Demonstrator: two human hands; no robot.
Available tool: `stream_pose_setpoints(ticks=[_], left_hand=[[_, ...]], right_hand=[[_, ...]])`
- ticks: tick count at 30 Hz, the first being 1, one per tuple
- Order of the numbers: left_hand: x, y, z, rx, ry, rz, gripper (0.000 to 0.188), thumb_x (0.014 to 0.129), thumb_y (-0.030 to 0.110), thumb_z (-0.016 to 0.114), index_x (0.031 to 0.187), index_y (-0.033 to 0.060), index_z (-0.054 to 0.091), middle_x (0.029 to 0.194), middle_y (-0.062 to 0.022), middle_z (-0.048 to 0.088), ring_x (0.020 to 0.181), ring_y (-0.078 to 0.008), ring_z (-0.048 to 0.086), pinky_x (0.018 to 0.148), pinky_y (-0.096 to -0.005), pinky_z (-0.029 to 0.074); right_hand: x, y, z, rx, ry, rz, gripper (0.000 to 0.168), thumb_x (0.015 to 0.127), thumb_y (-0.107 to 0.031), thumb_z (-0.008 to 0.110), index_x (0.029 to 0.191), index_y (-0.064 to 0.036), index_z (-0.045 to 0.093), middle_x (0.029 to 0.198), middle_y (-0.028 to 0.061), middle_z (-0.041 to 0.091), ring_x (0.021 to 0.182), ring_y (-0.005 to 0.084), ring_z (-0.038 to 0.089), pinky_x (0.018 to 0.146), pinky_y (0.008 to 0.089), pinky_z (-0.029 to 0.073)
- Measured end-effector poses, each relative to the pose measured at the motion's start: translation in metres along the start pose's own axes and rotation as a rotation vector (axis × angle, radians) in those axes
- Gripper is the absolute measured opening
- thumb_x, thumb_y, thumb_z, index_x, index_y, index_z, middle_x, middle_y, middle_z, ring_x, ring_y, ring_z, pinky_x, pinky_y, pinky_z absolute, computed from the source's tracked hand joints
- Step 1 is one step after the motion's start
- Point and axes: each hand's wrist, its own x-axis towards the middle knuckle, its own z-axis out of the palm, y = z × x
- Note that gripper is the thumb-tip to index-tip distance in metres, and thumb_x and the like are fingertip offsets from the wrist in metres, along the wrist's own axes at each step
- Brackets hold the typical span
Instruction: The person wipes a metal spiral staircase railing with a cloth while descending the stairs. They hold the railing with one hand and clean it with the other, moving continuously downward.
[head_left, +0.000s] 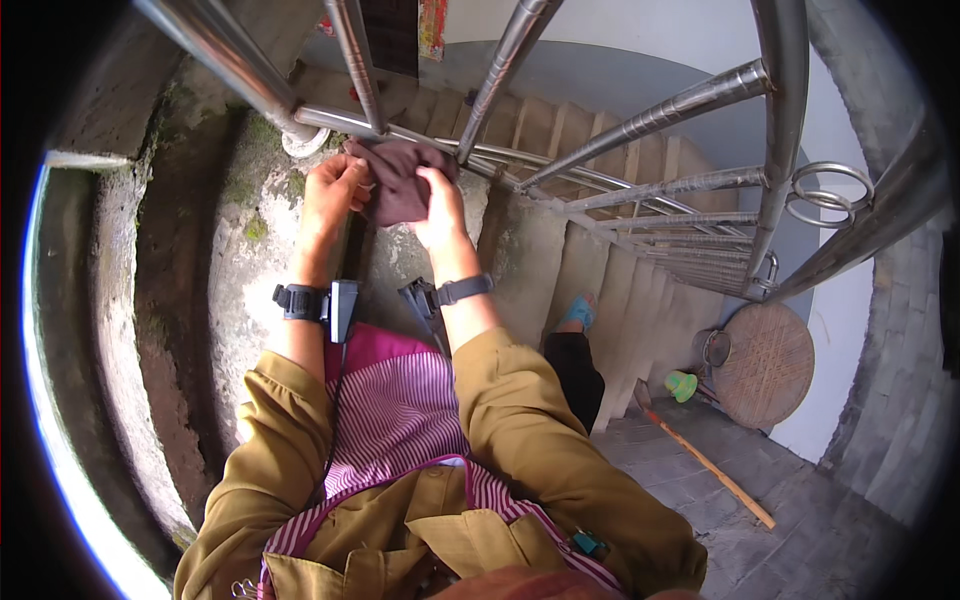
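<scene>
A dark brownish-purple cloth (397, 187) is bunched between my two hands, in front of the lower rail of a metal stair railing (499, 75). My left hand (335, 191) pinches the cloth's left edge, fingers curled. My right hand (441, 202) grips its right side, the thumb on top and the other fingers hidden beneath. Each wrist wears a black strap with a small device. A striped pink and white apron (397, 405) covers my front over mustard-coloured sleeves.
Concrete steps (525, 247) run down to the right beside the railing. My foot in a blue shoe (580, 311) rests on one. Below are a wooden-handled tool (712, 469), a round woven tray (765, 365) and a green plastic container (681, 385). Mossy concrete ledges (247, 247) lie left.
</scene>
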Motion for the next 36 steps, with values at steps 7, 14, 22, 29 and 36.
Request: stream_pose_setpoints(ticks=[7,14,22,29,36], left_hand=[[-0.006,0.017,0.017,0.043,-0.073,-0.049,0.02,0.096,0.021,0.055,0.096,0.004,0.066,0.085,-0.0039,0.067,0.062,-0.0089,0.058,0.056,-0.0224,0.047],[0.0,0.016,0.019,0.113,-0.116,-0.066,0.023,0.096,0.023,0.055,0.098,0.003,0.066,0.085,-0.0032,0.066,0.063,-0.0089,0.058,0.055,-0.0227,0.046],[-0.014,0.016,0.026,0.116,-0.152,-0.067,0.023,0.095,0.022,0.055,0.099,0.002,0.066,0.087,-0.0028,0.066,0.064,-0.0087,0.056,0.057,-0.0229,0.045],[-0.021,0.02,0.033,0.222,-0.205,-0.058,0.021,0.096,0.02,0.056,0.1,0.0022,0.065,0.084,-0.0012,0.066,0.063,-0.007,0.057,0.056,-0.0213,0.045],[-0.021,0.01,0.023,0.428,-0.248,-0.04,0.028,0.097,0.022,0.054,0.109,-0.0014,0.063,0.089,-0.005,0.066,0.067,-0.0098,0.059,0.058,-0.0228,0.047]], right_hand=[[-0.017,-0.038,-0.083,-1.064,0.31,-1.023,0.05,0.081,-0.01,0.062,0.128,0.001,0.048,0.125,0.0202,0.056,0.113,0.0362,0.054,0.096,0.0416,0.044],[0.014,-0.056,-0.149,-1.811,0.444,-0.89,0.044,0.077,-0.012,0.068,0.117,0.003,0.058,0.109,0.0175,0.064,0.111,0.036,0.055,0.099,0.044,0.042],[-0.057,-0.069,-0.191,-0.779,0.412,-0.656,0.046,0.086,-0.003,0.059,0.13,0.001,0.048,0.118,0.0096,0.062,0.108,0.0188,0.058,0.096,0.0319,0.044],[0.049,-0.097,-0.192,-1.833,0.594,-0.66,0.084,0.064,-0.006,0.077,0.136,-0.012,0.035,0.138,0.019,0.04,0.119,0.041,0.047,0.099,0.0468,0.042],[0.058,-0.126,-0.238,-1.768,0.688,-0.572,0.073,0.07,-0.013,0.071,0.134,-0.022,0.038,0.14,0.0108,0.041,0.112,0.0374,0.055,0.094,0.0449,0.047]])
